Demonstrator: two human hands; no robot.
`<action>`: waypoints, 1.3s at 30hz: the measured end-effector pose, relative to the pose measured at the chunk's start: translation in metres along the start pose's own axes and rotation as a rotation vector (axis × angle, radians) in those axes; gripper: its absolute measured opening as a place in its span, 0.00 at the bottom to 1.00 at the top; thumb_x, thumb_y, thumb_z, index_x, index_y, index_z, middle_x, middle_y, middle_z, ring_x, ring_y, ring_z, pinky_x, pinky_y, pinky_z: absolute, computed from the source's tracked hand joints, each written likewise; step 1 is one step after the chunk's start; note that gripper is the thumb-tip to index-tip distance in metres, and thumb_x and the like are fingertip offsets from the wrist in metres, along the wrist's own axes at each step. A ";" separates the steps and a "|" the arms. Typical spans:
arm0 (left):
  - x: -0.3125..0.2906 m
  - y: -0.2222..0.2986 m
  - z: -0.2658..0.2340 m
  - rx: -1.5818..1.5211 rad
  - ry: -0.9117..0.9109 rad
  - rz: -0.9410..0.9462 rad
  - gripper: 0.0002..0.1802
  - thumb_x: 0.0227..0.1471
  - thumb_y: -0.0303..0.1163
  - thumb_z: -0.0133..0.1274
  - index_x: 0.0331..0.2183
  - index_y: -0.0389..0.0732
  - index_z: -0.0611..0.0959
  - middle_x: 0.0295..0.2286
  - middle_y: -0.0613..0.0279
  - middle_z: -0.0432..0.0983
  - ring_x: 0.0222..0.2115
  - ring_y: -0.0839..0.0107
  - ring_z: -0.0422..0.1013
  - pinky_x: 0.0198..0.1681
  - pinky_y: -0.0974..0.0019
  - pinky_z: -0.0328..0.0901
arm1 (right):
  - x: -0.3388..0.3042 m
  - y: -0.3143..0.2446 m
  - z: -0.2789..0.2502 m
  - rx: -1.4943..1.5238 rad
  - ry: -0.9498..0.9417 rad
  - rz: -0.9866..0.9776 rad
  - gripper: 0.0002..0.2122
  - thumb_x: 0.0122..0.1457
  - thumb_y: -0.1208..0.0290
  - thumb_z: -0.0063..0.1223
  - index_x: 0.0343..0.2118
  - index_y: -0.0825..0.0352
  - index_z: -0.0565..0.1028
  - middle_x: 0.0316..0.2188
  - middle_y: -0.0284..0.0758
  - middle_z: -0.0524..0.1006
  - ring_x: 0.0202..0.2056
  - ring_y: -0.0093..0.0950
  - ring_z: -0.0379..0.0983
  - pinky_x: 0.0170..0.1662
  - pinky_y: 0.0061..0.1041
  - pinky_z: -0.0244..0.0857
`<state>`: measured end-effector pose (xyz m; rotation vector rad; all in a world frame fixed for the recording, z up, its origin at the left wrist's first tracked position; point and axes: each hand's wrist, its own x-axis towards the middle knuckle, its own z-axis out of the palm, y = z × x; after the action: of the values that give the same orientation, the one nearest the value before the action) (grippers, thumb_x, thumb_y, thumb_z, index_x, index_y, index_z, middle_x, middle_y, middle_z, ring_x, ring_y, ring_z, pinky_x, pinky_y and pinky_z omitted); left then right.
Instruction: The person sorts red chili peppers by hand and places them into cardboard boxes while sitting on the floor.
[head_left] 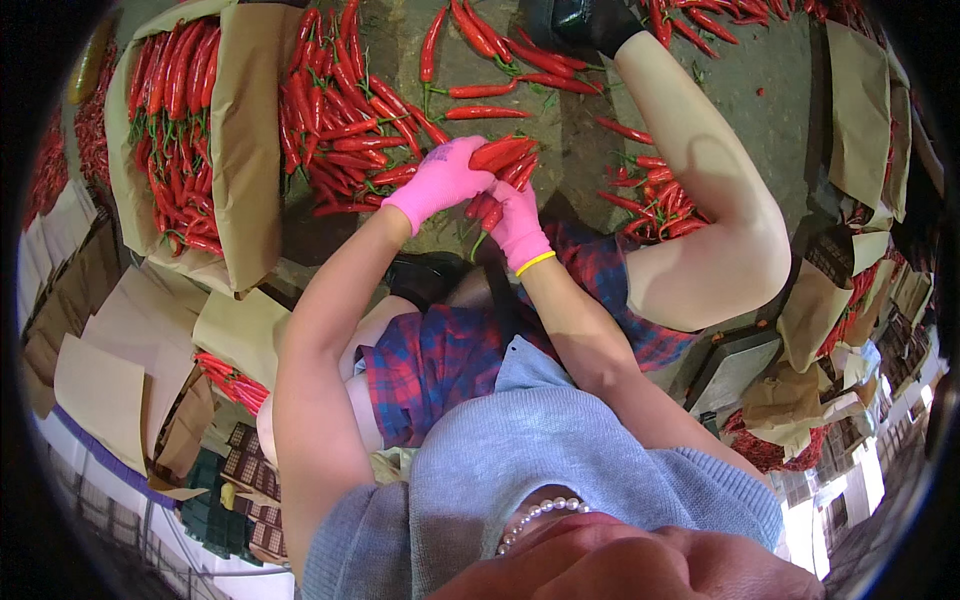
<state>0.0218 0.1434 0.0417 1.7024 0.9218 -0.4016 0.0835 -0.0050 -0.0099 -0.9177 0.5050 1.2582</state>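
Both my hands wear pink gloves and meet above the floor around a small bunch of red chilli peppers (503,153). My left hand (445,185) is closed on the bunch from the left, near its stem side. My right hand (515,225) is closed below it, with more chillies (487,212) sticking out at its left and a green stem hanging down. Some fingers are hidden behind the peppers and behind each other. Beside my left hand lies a loose pile of red chillies (345,110), several with green stems.
A paper-lined box (252,150) filled with chillies stands at the left. A smaller chilli pile (665,200) lies by my bent right leg (720,190). Loose chillies (480,90) are scattered ahead on the grey floor (570,130). More paper-lined boxes (860,120) stand at the right.
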 end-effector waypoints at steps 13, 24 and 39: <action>0.040 0.014 0.001 0.026 0.258 0.118 0.33 0.43 0.37 0.59 0.52 0.37 0.74 0.48 0.44 0.69 0.51 0.46 0.67 0.55 0.55 0.62 | 0.046 -0.039 0.026 -0.086 -0.089 -0.139 0.24 0.53 0.82 0.56 0.55 0.67 0.68 0.50 0.38 0.75 0.47 0.32 0.75 0.47 0.33 0.74; 0.093 -0.042 -0.098 -1.264 0.412 0.041 0.29 0.49 0.25 0.58 0.54 0.41 0.71 0.44 0.59 0.77 0.43 0.66 0.75 0.45 0.59 0.70 | 0.160 -0.064 0.155 -1.040 -0.188 -0.356 0.22 0.41 0.79 0.64 0.44 0.69 0.75 0.33 0.34 0.80 0.33 0.23 0.75 0.36 0.26 0.71; 0.066 0.007 -0.042 -1.555 0.588 0.263 0.34 0.50 0.23 0.59 0.58 0.40 0.66 0.45 0.58 0.75 0.44 0.66 0.73 0.46 0.61 0.70 | 0.118 -0.125 0.157 -0.914 -0.400 -0.323 0.24 0.44 0.78 0.64 0.48 0.72 0.74 0.34 0.36 0.80 0.39 0.29 0.76 0.47 0.28 0.70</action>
<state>0.0619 0.2063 0.0160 0.4101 0.9417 0.8786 0.2107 0.1867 0.0266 -1.3775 -0.5778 1.3221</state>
